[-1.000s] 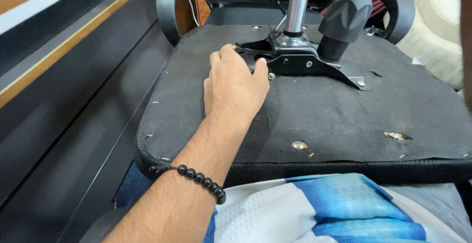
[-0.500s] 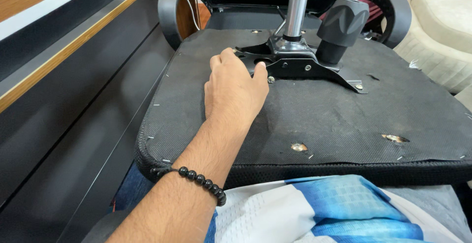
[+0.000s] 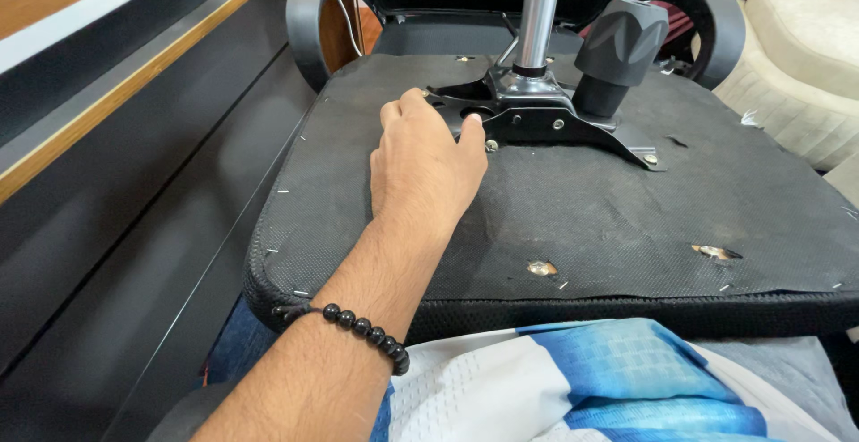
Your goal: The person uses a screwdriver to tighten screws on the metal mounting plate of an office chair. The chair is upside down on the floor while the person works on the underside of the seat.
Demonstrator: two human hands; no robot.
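The upturned chair seat is covered underneath in matt black, rough-woven cloth, stapled at the edges. Its mounting plate is dark painted metal, the gas column polished shiny metal, the knob matt grey plastic. The bracelet beads are glossy black.

The only view comes from the person's head, looking down and forward at close range over the upturned chair seat; the metal column rises beyond the seat's middle; a dark wall panel runs left of it.
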